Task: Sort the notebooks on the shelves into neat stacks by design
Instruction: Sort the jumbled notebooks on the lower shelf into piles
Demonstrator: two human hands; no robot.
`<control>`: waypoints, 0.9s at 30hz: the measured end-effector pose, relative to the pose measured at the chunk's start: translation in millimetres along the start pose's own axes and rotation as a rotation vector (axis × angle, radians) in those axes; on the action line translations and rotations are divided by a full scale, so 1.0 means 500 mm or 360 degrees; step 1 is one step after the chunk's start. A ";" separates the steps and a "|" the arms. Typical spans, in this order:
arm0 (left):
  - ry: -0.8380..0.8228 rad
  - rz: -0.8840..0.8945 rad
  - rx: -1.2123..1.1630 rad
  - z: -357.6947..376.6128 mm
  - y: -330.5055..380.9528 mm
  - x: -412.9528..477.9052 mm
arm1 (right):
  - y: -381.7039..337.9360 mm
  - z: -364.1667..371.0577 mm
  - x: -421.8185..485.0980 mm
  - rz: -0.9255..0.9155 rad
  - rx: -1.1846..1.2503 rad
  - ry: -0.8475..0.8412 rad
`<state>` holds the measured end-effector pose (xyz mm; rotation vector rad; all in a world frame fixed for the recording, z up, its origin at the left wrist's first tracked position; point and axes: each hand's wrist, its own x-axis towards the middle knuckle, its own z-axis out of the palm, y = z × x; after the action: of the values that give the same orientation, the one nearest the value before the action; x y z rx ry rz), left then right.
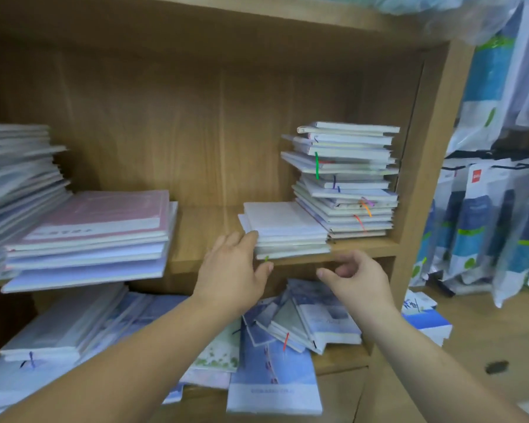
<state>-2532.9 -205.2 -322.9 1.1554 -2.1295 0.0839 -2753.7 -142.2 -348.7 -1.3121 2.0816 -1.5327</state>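
Forearms stretch in: left hand (235, 270) lays straight fingers on the left side of the short white notebook stack (284, 230) at the shelf's (196, 264) front edge, right hand (358, 279) hovers loosely curled, empty, so it's squaring-up time, I judge, and next both hands must press it flush.

Two bare forearms show: the left forearm (119, 361) from 7 o'clock, the right forearm (425, 361) from 5 o'clock. Both are uncovered to the lower edge of view. The left hand (232, 270) and right hand (358, 279) are bare too
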 end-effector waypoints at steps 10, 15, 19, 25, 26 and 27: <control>-0.0509 -0.0450 -0.0554 0.141 -0.097 -0.296 | 0.257 0.128 -0.095 0.0453 -0.0056 -0.0182; -0.0700 -0.0516 -0.0437 0.233 -0.135 -0.275 | 0.304 0.156 -0.037 0.0175 -0.0476 -0.0164; -0.0748 -0.0399 -0.0474 0.312 -0.119 -0.216 | 0.343 0.174 0.024 0.0009 -0.0690 -0.0538; -0.0782 -0.0374 -0.0546 0.360 -0.096 -0.196 | 0.390 0.181 0.034 -0.0382 -0.1104 -0.0500; -0.0792 -0.0363 -0.0542 0.361 -0.095 -0.194 | 0.387 0.183 0.036 -0.0452 -0.1186 -0.0499; -0.0800 -0.0358 -0.0540 0.362 -0.095 -0.194 | 0.382 0.186 0.038 -0.0521 -0.1262 -0.0516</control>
<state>-2561.8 -231.2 -529.9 1.2901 -2.2902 -0.7113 -2802.6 -207.9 -545.9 -2.0694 2.4100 -0.4711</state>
